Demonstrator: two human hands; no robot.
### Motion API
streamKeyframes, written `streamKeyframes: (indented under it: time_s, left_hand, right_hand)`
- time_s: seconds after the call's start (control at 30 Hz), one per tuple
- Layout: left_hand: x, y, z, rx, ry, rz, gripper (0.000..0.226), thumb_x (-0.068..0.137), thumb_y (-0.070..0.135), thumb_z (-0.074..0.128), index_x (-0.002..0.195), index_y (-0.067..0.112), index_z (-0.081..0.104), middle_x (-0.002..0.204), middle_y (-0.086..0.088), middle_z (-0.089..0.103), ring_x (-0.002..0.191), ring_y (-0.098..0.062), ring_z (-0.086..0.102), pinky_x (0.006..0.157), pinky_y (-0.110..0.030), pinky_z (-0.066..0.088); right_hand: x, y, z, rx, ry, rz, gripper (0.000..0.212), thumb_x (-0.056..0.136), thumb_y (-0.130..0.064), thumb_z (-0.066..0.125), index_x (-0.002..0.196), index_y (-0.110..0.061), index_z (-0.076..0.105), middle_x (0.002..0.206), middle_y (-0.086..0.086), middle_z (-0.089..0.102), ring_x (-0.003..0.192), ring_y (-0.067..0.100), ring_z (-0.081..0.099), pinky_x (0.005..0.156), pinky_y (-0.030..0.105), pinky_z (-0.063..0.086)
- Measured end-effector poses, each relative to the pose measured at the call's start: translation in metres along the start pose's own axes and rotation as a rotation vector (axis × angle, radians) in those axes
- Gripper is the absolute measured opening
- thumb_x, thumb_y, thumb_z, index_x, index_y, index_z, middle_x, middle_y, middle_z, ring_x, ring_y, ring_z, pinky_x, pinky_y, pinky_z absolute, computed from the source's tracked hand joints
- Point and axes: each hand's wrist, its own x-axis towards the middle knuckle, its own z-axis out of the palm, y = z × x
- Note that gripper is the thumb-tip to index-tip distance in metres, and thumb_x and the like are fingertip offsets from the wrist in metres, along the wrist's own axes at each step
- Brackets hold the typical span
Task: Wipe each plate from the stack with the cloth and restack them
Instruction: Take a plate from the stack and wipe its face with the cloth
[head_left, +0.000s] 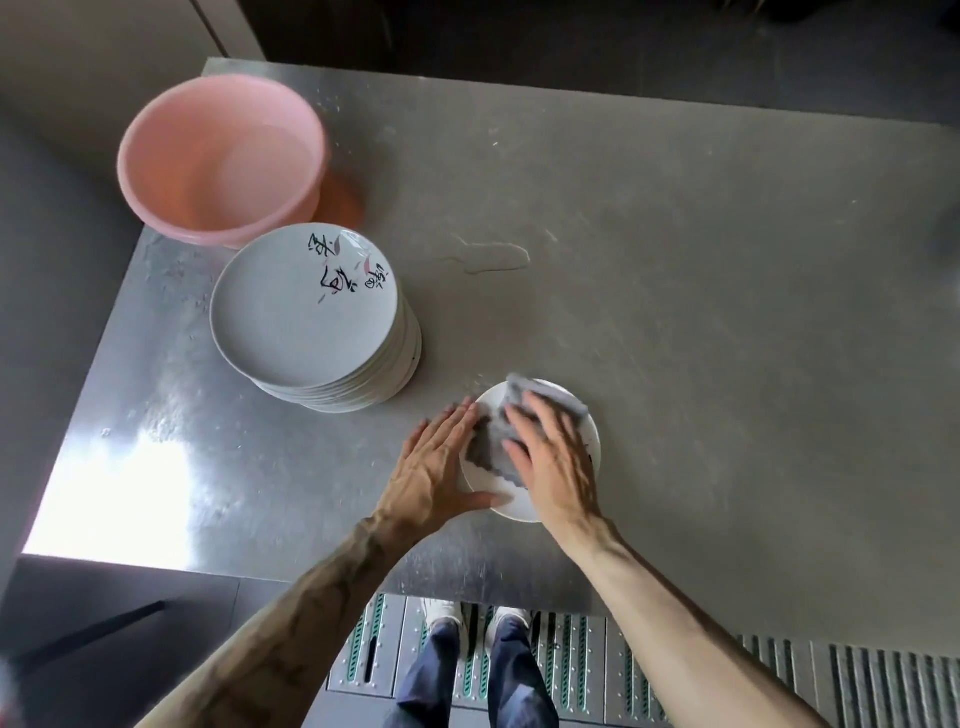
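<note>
1. Near the front edge of the brushed steel table (675, 322), a single round white ceramic plate (493, 401) lies flat.
2. Your right hand (550, 457) presses a crumpled grey cloth (491, 447) onto it, fingers spread and straight.
3. Your left hand (436, 462) lies flat at the plate's left rim, fingers straight, thumb on the near rim.
4. Tall stack of white plates (306, 312) stands near, to the left.
5. Round pink plastic basin (218, 156) sits just behind the stack.

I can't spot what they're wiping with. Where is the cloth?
In the head view, the grey cloth lies on the lone plate, under the right hand, right of the plate stack.
</note>
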Motion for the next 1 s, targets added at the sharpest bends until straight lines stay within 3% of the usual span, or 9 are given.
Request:
streamKeyframes:
  time_s: [0.07,0.23,0.33,0.4,0.57,0.67,0.77,0.83,1.0]
  left_hand:
    - [0.0,0.001,-0.001,-0.004,-0.017,-0.002,0.123,0.069,0.085,0.067,0.165,0.029,0.013,0.171,0.01,0.014,0.157,-0.008,0.01,0.128,-0.039,0.011]
    - [0.0,0.0,-0.002,-0.003,-0.036,-0.003,0.124,0.07,0.08,0.072,0.165,0.026,0.013,0.172,0.011,0.011,0.158,-0.009,0.011,0.128,-0.043,0.013]
    - [-0.001,0.0,-0.002,-0.013,-0.022,-0.011,0.124,0.071,0.08,0.073,0.165,0.025,0.013,0.171,0.011,0.009,0.157,-0.007,0.008,0.128,-0.037,0.007]
    - [-0.003,0.001,-0.003,-0.024,-0.019,-0.01,0.123,0.072,0.08,0.071,0.165,0.023,0.014,0.171,0.011,0.01,0.157,-0.008,0.008,0.128,-0.036,0.006]
    - [-0.002,0.002,-0.003,-0.006,-0.03,-0.023,0.124,0.071,0.08,0.071,0.165,0.02,0.016,0.17,0.01,0.009,0.157,-0.007,0.007,0.128,-0.036,0.006]
    - [0.0,0.003,-0.003,-0.006,-0.047,-0.037,0.125,0.071,0.084,0.07,0.165,0.027,0.011,0.171,0.014,0.005,0.157,-0.004,0.005,0.129,-0.036,0.005]
    - [-0.001,0.001,-0.002,-0.012,-0.046,-0.022,0.124,0.071,0.085,0.066,0.165,0.028,0.01,0.172,0.013,0.008,0.157,-0.006,0.009,0.129,-0.041,0.011]
    - [-0.002,0.001,-0.001,-0.011,-0.04,-0.012,0.122,0.072,0.087,0.061,0.165,0.026,0.011,0.172,0.011,0.009,0.158,-0.009,0.01,0.129,-0.044,0.014]
    - [-0.002,0.001,0.0,-0.01,-0.029,-0.009,0.122,0.071,0.086,0.061,0.165,0.023,0.014,0.171,0.01,0.011,0.158,-0.009,0.011,0.129,-0.043,0.015]
  right_hand:
    - [0.0,-0.003,-0.002,-0.015,0.063,0.058,0.038,0.094,-0.022,0.072,0.132,-0.016,0.068,0.144,0.006,0.055,0.123,0.031,0.055,0.106,0.043,0.045]
    - [-0.014,-0.013,0.0,0.052,-0.008,-0.093,0.026,0.09,-0.02,0.075,0.116,-0.016,0.074,0.117,0.0,0.061,0.101,0.023,0.057,0.09,0.039,0.052]
    - [0.008,-0.005,-0.009,0.098,0.026,0.138,0.024,0.091,-0.017,0.072,0.116,-0.016,0.073,0.117,0.003,0.063,0.108,0.027,0.059,0.096,0.035,0.046]
    - [0.02,-0.006,-0.018,0.168,0.122,0.226,0.023,0.089,-0.014,0.073,0.111,-0.018,0.072,0.113,0.003,0.062,0.105,0.029,0.06,0.09,0.036,0.047]
    - [0.028,-0.018,-0.034,0.104,0.285,0.117,0.023,0.086,-0.012,0.073,0.106,-0.022,0.07,0.119,-0.005,0.057,0.095,0.023,0.058,0.08,0.032,0.049]
    - [0.011,-0.021,-0.026,0.02,0.141,-0.015,0.02,0.085,-0.013,0.075,0.104,-0.017,0.072,0.111,0.003,0.061,0.097,0.03,0.061,0.084,0.039,0.05]
    - [-0.004,-0.017,-0.018,0.067,-0.106,0.041,0.029,0.091,-0.036,0.071,0.114,-0.018,0.071,0.117,0.001,0.056,0.11,0.024,0.057,0.095,0.038,0.047]
    - [-0.011,-0.015,-0.017,0.101,-0.111,0.032,0.037,0.092,-0.047,0.068,0.116,-0.019,0.072,0.116,-0.002,0.055,0.104,0.02,0.057,0.092,0.033,0.05]
    - [-0.01,-0.016,-0.013,0.066,-0.183,-0.053,0.025,0.093,-0.029,0.072,0.116,-0.018,0.071,0.109,0.001,0.057,0.099,0.023,0.058,0.085,0.039,0.052]
